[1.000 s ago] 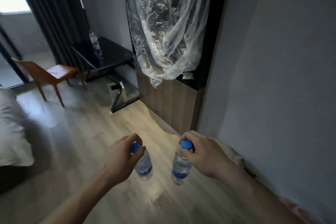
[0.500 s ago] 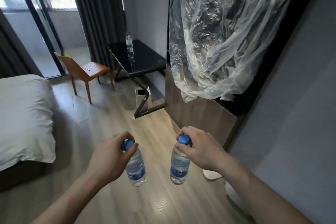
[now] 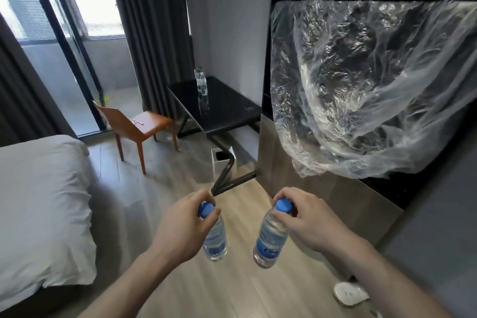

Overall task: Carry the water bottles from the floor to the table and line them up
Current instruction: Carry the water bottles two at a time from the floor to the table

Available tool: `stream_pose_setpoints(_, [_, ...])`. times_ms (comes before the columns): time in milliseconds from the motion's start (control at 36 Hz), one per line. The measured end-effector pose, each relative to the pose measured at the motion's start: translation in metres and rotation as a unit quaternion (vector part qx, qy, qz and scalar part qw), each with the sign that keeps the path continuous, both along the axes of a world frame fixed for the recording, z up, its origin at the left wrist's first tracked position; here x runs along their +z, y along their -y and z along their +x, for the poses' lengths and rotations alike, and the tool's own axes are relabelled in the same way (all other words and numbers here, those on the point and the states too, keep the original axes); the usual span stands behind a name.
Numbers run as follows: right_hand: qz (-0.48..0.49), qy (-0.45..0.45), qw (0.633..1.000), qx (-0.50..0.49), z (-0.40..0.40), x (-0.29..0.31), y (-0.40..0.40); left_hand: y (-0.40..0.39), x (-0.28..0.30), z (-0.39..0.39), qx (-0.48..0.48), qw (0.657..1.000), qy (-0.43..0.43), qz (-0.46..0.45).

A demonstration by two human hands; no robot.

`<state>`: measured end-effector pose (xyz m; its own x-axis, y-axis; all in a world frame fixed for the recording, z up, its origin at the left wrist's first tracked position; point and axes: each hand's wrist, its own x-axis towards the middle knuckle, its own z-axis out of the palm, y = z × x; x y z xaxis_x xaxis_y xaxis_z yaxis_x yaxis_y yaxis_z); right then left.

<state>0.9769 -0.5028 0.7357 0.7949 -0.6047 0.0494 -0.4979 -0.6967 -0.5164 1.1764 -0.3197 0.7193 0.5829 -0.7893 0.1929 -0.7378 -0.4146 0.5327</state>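
Note:
My left hand point(image 3: 180, 224) grips a clear water bottle point(image 3: 215, 240) by its blue cap, and the bottle hangs above the wooden floor. My right hand point(image 3: 307, 222) pinches the blue cap of a second water bottle point(image 3: 269, 242), which also hangs in the air. Both bottles have blue labels. Further off stands a black table point(image 3: 227, 108) against the wall, with two more bottles point(image 3: 201, 82) upright near its back edge.
A bed with white bedding point(image 3: 38, 209) fills the left side. An orange chair point(image 3: 136, 131) stands before the table, and a white bin point(image 3: 222, 162) sits under it. A plastic-draped cabinet point(image 3: 366, 90) lines the right. A white slipper point(image 3: 351, 293) lies on the floor.
The view has lifted and swung left, bringing the table, chair and bed into closer sight. Both hands still carry their bottles by the caps, side by side.

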Motion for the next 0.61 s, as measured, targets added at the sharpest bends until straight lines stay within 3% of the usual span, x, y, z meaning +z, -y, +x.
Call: stream_pose_setpoints(611, [0.035,-0.015,0.999,0.027,0.293,-0.027,0.16,0.148,-0.005,0.282,-0.008,0.998,-0.055,0.025])
